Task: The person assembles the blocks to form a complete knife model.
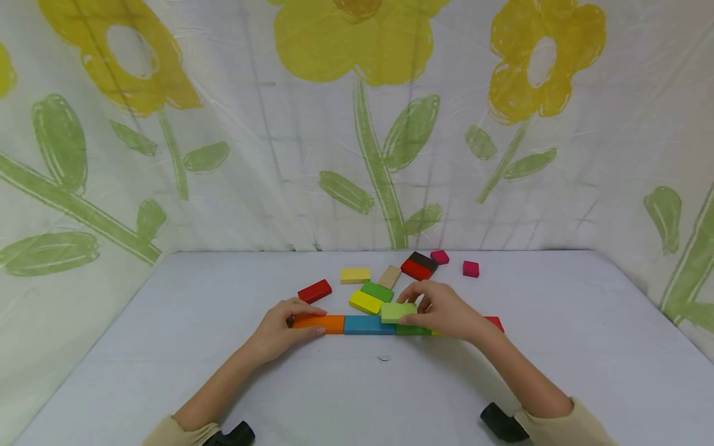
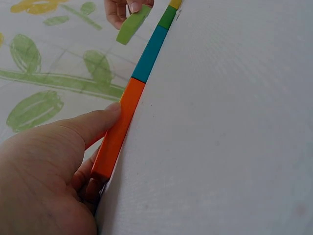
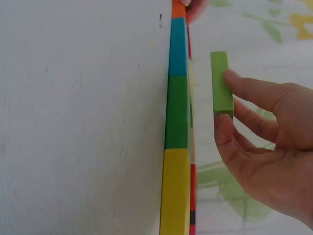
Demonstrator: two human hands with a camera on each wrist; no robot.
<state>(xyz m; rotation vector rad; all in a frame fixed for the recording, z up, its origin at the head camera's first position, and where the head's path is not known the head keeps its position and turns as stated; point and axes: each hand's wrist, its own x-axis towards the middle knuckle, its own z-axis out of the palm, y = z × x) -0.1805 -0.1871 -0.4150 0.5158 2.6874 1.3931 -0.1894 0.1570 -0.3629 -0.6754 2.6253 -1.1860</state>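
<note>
A row of blocks lies end to end across the table. From the left it runs orange block, blue block, green block, yellow block, with a red block at the right end. My left hand grips the orange block, thumb on the near side and fingers behind. Between thumb and fingers, my right hand holds a light green block. In the right wrist view that block is apart from the row. The right hand partly hides the row in the head view.
Behind the row lie loose blocks: yellow, green, another yellow, natural wood, red, another red, dark and small crimson. A flowered curtain hangs behind the table.
</note>
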